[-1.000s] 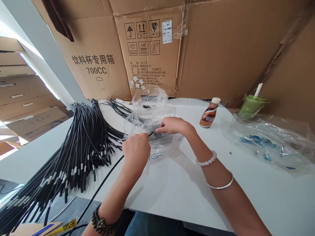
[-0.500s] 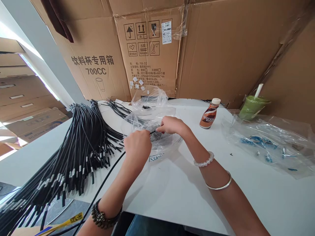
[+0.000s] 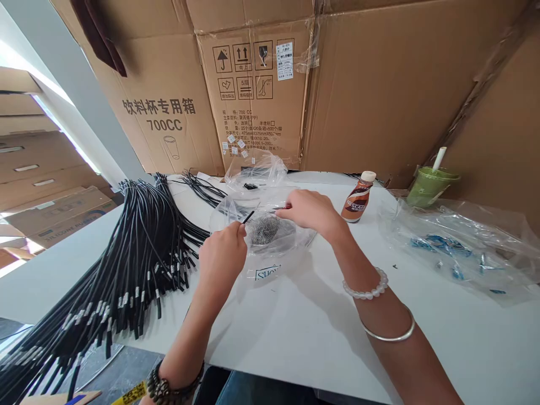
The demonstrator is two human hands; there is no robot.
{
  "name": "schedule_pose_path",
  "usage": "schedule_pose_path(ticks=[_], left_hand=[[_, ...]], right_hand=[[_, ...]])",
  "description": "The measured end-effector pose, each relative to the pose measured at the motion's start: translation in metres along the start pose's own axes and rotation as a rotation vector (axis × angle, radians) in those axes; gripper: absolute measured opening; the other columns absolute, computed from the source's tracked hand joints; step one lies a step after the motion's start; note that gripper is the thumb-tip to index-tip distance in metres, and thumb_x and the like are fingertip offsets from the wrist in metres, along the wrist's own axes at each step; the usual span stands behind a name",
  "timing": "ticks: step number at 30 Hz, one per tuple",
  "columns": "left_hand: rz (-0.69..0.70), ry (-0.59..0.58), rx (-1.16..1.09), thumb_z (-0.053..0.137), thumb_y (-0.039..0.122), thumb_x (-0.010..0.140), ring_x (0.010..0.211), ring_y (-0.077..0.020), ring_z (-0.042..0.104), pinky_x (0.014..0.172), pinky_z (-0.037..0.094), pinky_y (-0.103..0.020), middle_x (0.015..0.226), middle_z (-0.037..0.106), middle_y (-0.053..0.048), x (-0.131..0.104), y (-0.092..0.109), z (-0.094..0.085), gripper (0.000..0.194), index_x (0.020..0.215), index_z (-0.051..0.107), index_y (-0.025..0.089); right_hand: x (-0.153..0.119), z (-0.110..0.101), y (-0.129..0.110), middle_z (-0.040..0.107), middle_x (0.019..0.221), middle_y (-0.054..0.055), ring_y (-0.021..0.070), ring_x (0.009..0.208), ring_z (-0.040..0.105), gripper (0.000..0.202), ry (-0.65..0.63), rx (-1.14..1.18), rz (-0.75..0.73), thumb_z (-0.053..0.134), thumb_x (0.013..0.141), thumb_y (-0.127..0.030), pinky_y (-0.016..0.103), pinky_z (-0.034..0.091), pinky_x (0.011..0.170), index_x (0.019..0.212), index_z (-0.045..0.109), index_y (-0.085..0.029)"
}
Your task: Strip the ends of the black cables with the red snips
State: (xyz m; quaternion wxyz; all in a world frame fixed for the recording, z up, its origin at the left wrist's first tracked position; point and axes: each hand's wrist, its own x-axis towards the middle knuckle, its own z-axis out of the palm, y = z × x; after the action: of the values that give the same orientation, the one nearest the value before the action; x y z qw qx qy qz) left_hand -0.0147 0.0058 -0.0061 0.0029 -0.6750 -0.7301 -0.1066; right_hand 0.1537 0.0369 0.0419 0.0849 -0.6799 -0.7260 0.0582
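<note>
A black cable (image 3: 248, 216) is gripped in the left hand (image 3: 223, 253), with its short dark end left protruding past the thumb and forefinger, angled up and to the right. The fingers of the right hand (image 3: 311, 212) are closed around a slim implement (image 3: 283, 208) with a red part; its exact kind cannot be made out. The two hands are held apart, above the near side of an open clear plastic bag (image 3: 278, 264), in which a heap of tiny grey pieces (image 3: 264, 229) is contained. A dark beaded bracelet (image 3: 172, 387) is worn on the left wrist, a pale beaded bracelet (image 3: 366, 286) and a silver bangle (image 3: 390, 333) on the right arm.

To the left, a thick bundle of black cables (image 3: 139, 242) is spread across the white counter (image 3: 337, 349) and over its near edge; thinner black wires (image 3: 202, 188) are laid farther back. On the right, a Nescafé bottle (image 3: 356, 201) is stood upright, with a green cup (image 3: 430, 185) and a clear bag of blue items (image 3: 442, 244) placed beyond it to the right. The far side is closed off by cardboard boxes (image 3: 379, 90).
</note>
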Motion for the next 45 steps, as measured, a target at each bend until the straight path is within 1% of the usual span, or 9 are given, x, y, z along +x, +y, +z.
schedule_pose_path(ticks=[7,11,15,21,24,29,34,38,45], left_hand=[[0.021,-0.04,-0.054,0.027,0.029,0.097,0.083,-0.0275,0.066,0.062,0.037,-0.033,0.083,0.072,-0.008,0.002,-0.001,0.002,0.04,0.09,0.066,0.023],[0.025,-0.082,-0.073,0.029,0.029,0.099,0.083,-0.0225,0.065,0.07,0.044,-0.034,0.084,0.07,-0.006,0.004,-0.003,0.001,0.04,0.089,0.066,0.019],[0.028,-0.135,-0.1,0.038,0.036,0.1,0.083,-0.018,0.063,0.078,0.048,-0.037,0.083,0.067,-0.003,0.006,-0.005,-0.002,0.035,0.089,0.065,0.016],[0.103,-0.213,-0.148,0.042,0.041,0.098,0.073,-0.0155,0.062,0.077,0.049,-0.036,0.077,0.066,-0.001,0.006,-0.005,-0.005,0.038,0.081,0.064,0.016],[0.132,-0.231,-0.136,0.043,0.042,0.098,0.073,-0.0156,0.061,0.077,0.049,-0.036,0.076,0.065,-0.001,0.005,-0.005,-0.005,0.038,0.079,0.063,0.016],[0.187,-0.273,-0.109,0.047,0.043,0.097,0.072,-0.0147,0.062,0.076,0.051,-0.036,0.077,0.065,-0.001,0.005,-0.007,-0.004,0.036,0.081,0.063,0.015],[0.221,-0.32,-0.089,0.05,0.043,0.095,0.072,-0.0143,0.062,0.074,0.052,-0.035,0.079,0.066,-0.001,0.009,-0.01,-0.001,0.034,0.083,0.064,0.015],[0.232,-0.331,-0.082,0.051,0.043,0.094,0.074,-0.0146,0.063,0.074,0.053,-0.035,0.083,0.066,-0.002,0.014,-0.012,0.005,0.032,0.086,0.064,0.015],[0.267,-0.342,-0.108,0.054,0.042,0.094,0.077,-0.0153,0.064,0.074,0.054,-0.035,0.085,0.067,-0.002,0.02,-0.015,0.009,0.03,0.089,0.064,0.014]], right_hand=[[0.011,0.022,-0.018,0.065,0.071,0.005,0.0175,0.068,0.057,0.03,0.005,0.011,-0.185,0.052,0.089,-0.039,0.028,0.028,0.056,0.071,0.063,-0.019],[0.016,0.029,-0.014,0.065,0.073,0.004,0.016,0.068,0.055,0.033,0.047,0.015,-0.257,0.048,0.091,-0.042,0.028,0.026,0.057,0.071,0.06,-0.019],[0.017,0.037,-0.008,0.066,0.074,0.002,0.0153,0.068,0.055,0.037,0.075,0.004,-0.301,0.044,0.094,-0.048,0.027,0.025,0.057,0.077,0.061,-0.02],[0.003,0.054,0.002,0.07,0.079,0.004,0.0175,0.07,0.06,0.041,0.115,-0.038,-0.238,0.037,0.099,-0.05,0.028,0.023,0.057,0.096,0.064,-0.02],[-0.006,0.06,0.004,0.071,0.081,0.004,0.018,0.072,0.062,0.042,0.129,-0.04,-0.199,0.034,0.1,-0.051,0.028,0.022,0.057,0.1,0.064,-0.021],[-0.014,0.068,0.004,0.071,0.082,0.004,0.0178,0.073,0.063,0.041,0.132,-0.032,-0.166,0.035,0.1,-0.05,0.028,0.022,0.056,0.099,0.065,-0.021],[-0.016,0.074,0.004,0.07,0.081,0.003,0.0172,0.073,0.061,0.04,0.112,-0.024,-0.162,0.037,0.1,-0.046,0.028,0.024,0.057,0.093,0.067,-0.021],[-0.015,0.075,0.005,0.068,0.079,0.005,0.0174,0.071,0.059,0.04,0.084,-0.034,-0.149,0.041,0.098,-0.047,0.027,0.027,0.059,0.091,0.068,-0.018],[-0.013,0.074,0.001,0.067,0.077,0.004,0.0184,0.073,0.059,0.042,0.088,-0.042,-0.143,0.042,0.096,-0.051,0.028,0.03,0.061,0.09,0.068,-0.019]])
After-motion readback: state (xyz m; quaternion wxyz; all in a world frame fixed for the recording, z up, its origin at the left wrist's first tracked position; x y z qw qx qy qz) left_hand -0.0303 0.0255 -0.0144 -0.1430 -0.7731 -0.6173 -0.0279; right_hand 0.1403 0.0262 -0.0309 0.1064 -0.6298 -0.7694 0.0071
